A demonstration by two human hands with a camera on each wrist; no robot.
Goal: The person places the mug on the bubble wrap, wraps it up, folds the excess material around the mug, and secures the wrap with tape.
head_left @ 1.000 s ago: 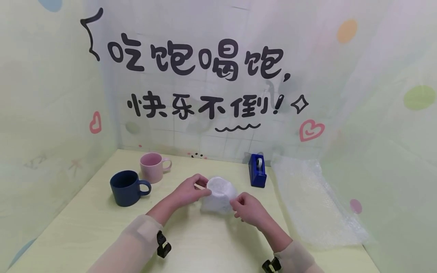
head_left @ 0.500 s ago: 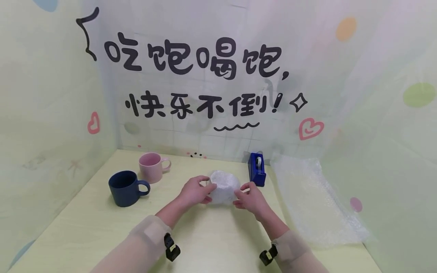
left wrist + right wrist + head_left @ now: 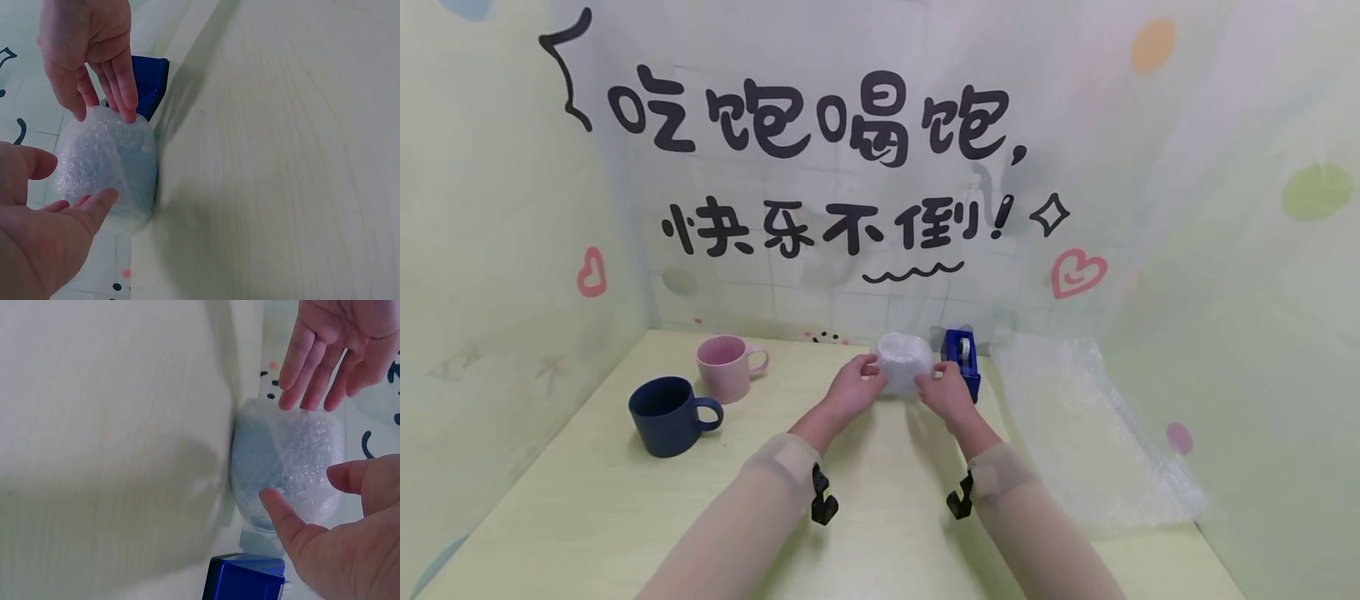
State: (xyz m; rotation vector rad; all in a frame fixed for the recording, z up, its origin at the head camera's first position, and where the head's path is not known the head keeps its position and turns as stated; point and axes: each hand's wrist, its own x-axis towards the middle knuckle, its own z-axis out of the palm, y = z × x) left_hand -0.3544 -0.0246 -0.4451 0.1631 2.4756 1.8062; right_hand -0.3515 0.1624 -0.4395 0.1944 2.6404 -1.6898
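A rounded bundle in bubble wrap point(image 3: 904, 364) stands at the back of the table by the wall; pale blue shows through the wrap in the left wrist view. My left hand point(image 3: 853, 387) is at its left side, thumb and fingers spread around it. On the opposite side is my right hand point(image 3: 946, 392), placed the same way. In the right wrist view, the right index finger point(image 3: 280, 512) lies along the bundle's side, fairly straight. Left fingertips point(image 3: 309, 403) meet the bundle's other edge. What is inside the wrapping cannot be made out clearly.
A blue tape dispenser point(image 3: 973, 382) stands just right of the bundle, close to my right hand. At the left are a navy mug point(image 3: 666, 421) and a pink mug point(image 3: 724, 372). A bubble wrap sheet point(image 3: 1097, 442) lies flat along the right side.
Both hands have moved forward with the wrapped bundle, from mid-table to the back by the wall, beside the tape dispenser. The mugs and the sheet stay put.
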